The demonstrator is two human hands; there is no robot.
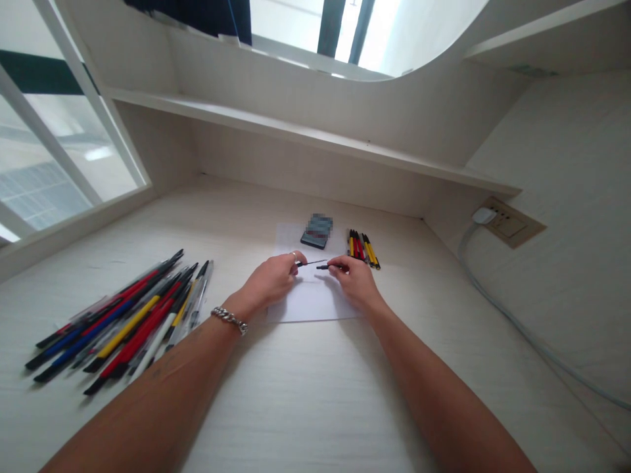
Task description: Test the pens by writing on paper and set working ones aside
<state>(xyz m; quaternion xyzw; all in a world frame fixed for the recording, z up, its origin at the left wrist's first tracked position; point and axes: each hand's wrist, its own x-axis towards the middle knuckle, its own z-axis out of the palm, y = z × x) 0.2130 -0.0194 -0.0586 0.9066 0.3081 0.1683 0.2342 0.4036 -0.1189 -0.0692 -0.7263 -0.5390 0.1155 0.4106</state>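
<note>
A pale wood-grain desk surface is stretching away under a white shelf, with a window standing to the left. Everything is sitting around one sheet of white paper. Left of the sheet, a large pile of pens is lying fanned out. Beyond it, a dark phone with a blurred top is resting against the sheet's far edge, and a small bunch of yellow and red pens is lying just past its far right corner. Well right of the sheet, a white plug is sitting in a wall socket.

Above the sheet, both hands are working together. The left hand is keeping a narrow pinching grip on a thin black rod, and the right hand is keeping a narrow grip on a short black pen piece. A chain bracelet is circling the left wrist.
</note>
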